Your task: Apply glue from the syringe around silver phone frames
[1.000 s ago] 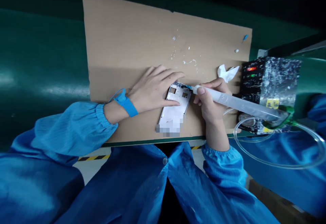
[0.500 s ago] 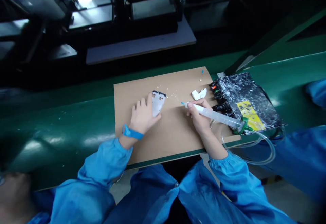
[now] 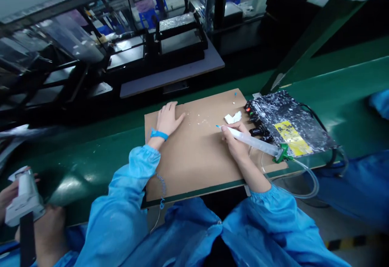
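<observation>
holding: the right hand (image 3: 235,140) is closed around a clear glue syringe (image 3: 257,142), thumb and fingers pinching the barrel near its front end.
syringe: it lies slanted over the cardboard sheet (image 3: 194,165), with its blue tip (image 3: 217,126) pointing left and low over the board; i cannot tell whether it touches. its green rear cap (image 3: 282,153) sits toward the control box, and a clear hose (image 3: 306,186) loops from it past the surface edge.
left hand: the left hand (image 3: 168,119) rests flat on the far left part of the cardboard, fingers loosely spread and holding nothing, well apart from the syringe tip.
between the hands: bare cardboard with small white specks (image 3: 200,119).
wrist: a blue strap (image 3: 158,134) circles the left wrist.
right of the board: a splattered black control box (image 3: 291,125) carries a yellow label; a crumpled white wipe (image 3: 232,117) lies just beyond the right hand.
surface: green surface (image 3: 75,157) under the cardboard.
far left: another person's hands (image 3: 9,196) hold a white part (image 3: 24,196).
</observation>
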Demonstrator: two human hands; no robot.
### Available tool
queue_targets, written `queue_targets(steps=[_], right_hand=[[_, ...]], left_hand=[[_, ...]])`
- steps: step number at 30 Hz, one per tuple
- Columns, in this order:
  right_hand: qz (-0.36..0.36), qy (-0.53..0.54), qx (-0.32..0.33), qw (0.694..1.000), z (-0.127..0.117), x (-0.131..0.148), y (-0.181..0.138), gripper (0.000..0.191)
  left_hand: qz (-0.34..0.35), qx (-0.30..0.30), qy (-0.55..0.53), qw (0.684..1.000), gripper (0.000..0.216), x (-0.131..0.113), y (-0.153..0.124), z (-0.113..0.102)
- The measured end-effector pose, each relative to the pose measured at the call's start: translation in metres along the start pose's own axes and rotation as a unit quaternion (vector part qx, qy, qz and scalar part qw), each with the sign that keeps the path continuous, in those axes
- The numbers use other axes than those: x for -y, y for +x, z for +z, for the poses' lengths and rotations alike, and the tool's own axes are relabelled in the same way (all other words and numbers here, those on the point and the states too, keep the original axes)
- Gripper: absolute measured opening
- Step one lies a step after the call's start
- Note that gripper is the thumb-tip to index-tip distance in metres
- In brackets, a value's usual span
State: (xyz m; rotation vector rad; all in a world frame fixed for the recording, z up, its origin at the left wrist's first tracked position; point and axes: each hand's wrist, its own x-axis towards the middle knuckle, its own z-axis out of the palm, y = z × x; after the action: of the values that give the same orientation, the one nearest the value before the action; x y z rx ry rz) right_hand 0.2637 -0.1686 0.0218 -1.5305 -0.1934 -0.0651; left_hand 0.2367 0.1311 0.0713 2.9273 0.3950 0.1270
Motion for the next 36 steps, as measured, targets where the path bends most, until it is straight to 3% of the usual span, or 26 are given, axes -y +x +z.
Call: queue_targets(steps=[5, 10, 16, 20, 24, 28, 36], right_hand=[[0.005, -0.008, -0.004, 1.0, -0.017, -0.001, 0.005, 0.042], [0.002, -0.037, 0.027, 0.999, -0.042, 0.005, 0.018, 0.041], [0.013, -0.07, 0.085, 0.994, -0.053, 0.003, 0.026, 0.04], [-0.028, -0.138, 0.039, 0.989, -0.061, -0.001, 0.02, 0.033], [-0.07, -0.265, -0.008, 0.962, -0.067, -0.002, 0.009, 0.028], [-0.08, -0.324, -0.044, 0.942, -0.064, -0.005, 0.002, 0.026], [-0.11, -0.357, -0.006, 0.928, -0.063, -0.012, 0.002, 0.026]], left_hand=[[0.019, 0.069, 0.002, 0.997, 0.086, 0.013, -0.088, 0.027], [0.015, 0.073, 0.011, 0.997, 0.087, 0.002, -0.124, 0.045], [0.029, 0.07, 0.006, 0.997, 0.082, 0.003, -0.114, 0.03], [0.043, 0.056, -0.036, 0.997, 0.064, 0.018, -0.093, 0.022], [0.017, 0.006, -0.072, 0.997, 0.053, 0.03, -0.078, 0.03], [0.018, -0.008, -0.095, 0.995, 0.051, 0.035, -0.077, 0.038], [0.035, -0.018, -0.103, 0.994, 0.052, 0.038, -0.079, 0.04]])
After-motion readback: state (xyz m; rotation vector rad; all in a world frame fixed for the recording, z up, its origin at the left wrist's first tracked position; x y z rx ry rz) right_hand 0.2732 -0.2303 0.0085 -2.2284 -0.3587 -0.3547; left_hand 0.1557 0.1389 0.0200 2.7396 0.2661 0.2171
